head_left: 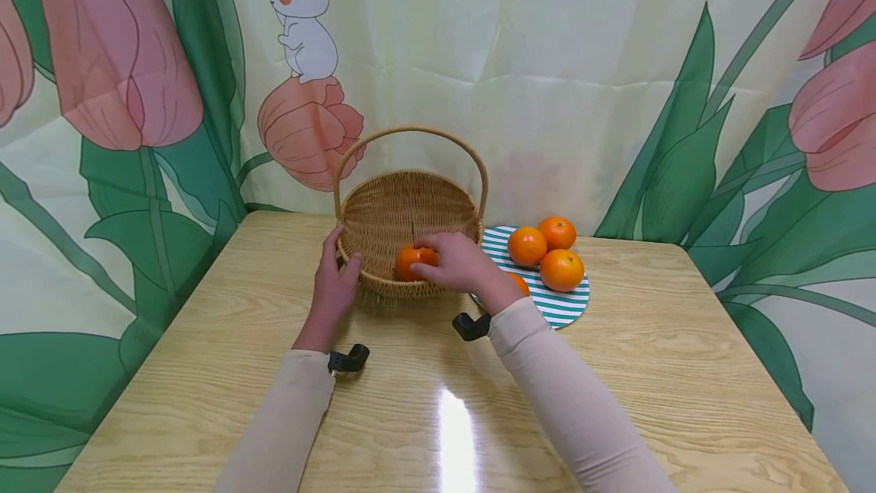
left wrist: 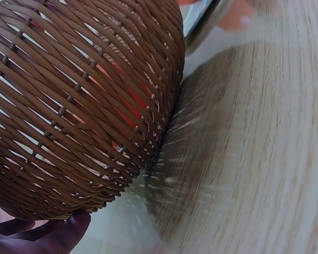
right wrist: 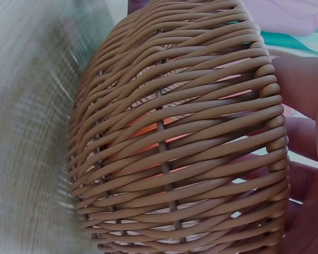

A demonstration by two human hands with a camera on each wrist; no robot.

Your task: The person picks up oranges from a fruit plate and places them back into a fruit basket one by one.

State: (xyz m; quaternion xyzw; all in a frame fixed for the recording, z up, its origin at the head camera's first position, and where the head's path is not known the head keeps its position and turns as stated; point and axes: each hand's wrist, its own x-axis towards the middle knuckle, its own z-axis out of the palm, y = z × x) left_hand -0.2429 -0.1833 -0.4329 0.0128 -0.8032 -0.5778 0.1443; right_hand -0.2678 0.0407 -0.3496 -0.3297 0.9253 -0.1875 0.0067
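A wicker basket (head_left: 411,208) with a tall arched handle stands at the back of the table. My left hand (head_left: 335,284) holds its left side, thumb at the rim and fingers along the outside; in the left wrist view the fingertips (left wrist: 78,219) touch the weave. Over the front right rim reaches my right hand (head_left: 460,265), its thumb and fingers spread above an orange (head_left: 405,263) in the basket. Through the weave in the right wrist view, the orange (right wrist: 148,135) shows low inside, apart from the fingers (right wrist: 302,135) at the rim.
Right of the basket lies a round green-and-white striped mat (head_left: 557,310) with several oranges (head_left: 563,271), one partly hidden behind my right wrist. The wooden table (head_left: 650,341) ends at the back against a printed curtain (head_left: 547,97).
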